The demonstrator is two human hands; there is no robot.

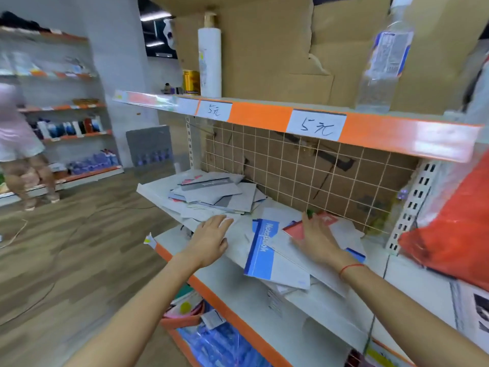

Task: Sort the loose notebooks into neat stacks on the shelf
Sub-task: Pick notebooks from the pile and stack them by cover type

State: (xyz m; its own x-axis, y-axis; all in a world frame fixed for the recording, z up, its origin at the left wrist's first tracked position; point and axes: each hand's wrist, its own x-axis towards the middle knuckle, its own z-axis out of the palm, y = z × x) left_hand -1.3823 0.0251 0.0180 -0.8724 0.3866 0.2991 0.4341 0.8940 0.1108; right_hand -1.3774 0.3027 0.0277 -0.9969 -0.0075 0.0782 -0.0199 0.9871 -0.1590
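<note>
Head view: both hands are out over the white shelf (330,311) at frame centre. The left hand (211,238) lies flat on pale sheets, fingers straight and close together. The right hand (316,241) rests flat on a red notebook (297,230), fingers straight and together. Between them lies the blue notebook (262,249), its long axis running from lower frame up toward the back grid. A loose notebook pile (211,193) sits above and left.
</note>
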